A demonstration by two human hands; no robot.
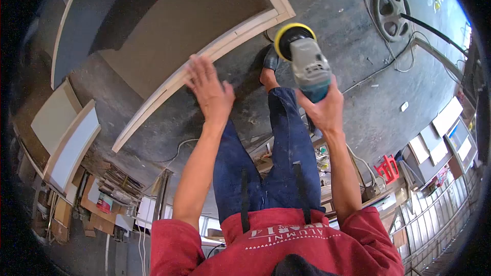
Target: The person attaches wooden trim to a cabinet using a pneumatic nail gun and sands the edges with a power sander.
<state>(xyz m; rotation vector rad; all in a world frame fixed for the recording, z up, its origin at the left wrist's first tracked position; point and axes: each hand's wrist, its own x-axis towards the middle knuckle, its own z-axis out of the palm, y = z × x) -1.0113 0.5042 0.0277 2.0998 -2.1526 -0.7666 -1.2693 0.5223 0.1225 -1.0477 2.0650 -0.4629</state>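
Note:
My right hand is wrapped round the teal rear body of a power sander, a grey-headed tool with a yellow-rimmed round pad tilted up at its far end. The pad is close to the corner of a large wooden frame but seems apart from it. My left hand has its fingers spread, over the frame's near edge strip; whether it touches the wood I cannot tell. The frame holds a dark panel.
Cables run over the grey floor around a wheel-shaped base at the upper right. Curved panels stand at the left. A red stool and stacked boards are at the right. My shoe is beside the frame.

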